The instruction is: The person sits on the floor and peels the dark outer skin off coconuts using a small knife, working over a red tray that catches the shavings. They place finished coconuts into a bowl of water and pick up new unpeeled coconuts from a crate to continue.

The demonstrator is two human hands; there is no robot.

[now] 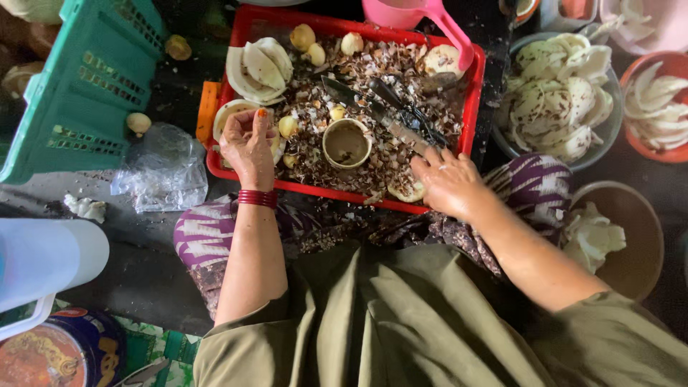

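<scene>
Knife: (405, 132) lies on the peelings in the red crate (473, 93), blade pointing far-left, just beyond the right hand's fingertips; touching or not — can't tell.
Right hand: (448, 183) palm down at crate's near-right edge, fingers spread & stretched toward the knife, gripping nothing.
Left hand: (247, 143) raised over crate's near-left part, fingers curled loosely; seems to pinch a small pale piece but can't tell for sure. Red bangles (258, 198) on wrist.
Crate contents: brown peel scraps all over; small round cup (347, 143) near centre, betw. the two hands; small peeled yellowish tubers (302, 36) at far side & by left hand; white curved slices (259, 68) far-left; second dark blade w/ scissors-like handle just beside the knife.
Right of crate: grey bowl (609, 129) w/ white slices, red bowl (634, 68) further right, brown bowl (638, 236) near-right w/ a few white pieces.
Left of crate: green basket (86, 86) tipped on its side, crumpled clear plastic bag (161, 168) on the dark floor, white jug (43, 254) near-left.
Far edge: pink scoop (423, 18) overlapping crate's far rim.
Lap: olive cloth, purple-white patterned fabric under crate.
</scene>
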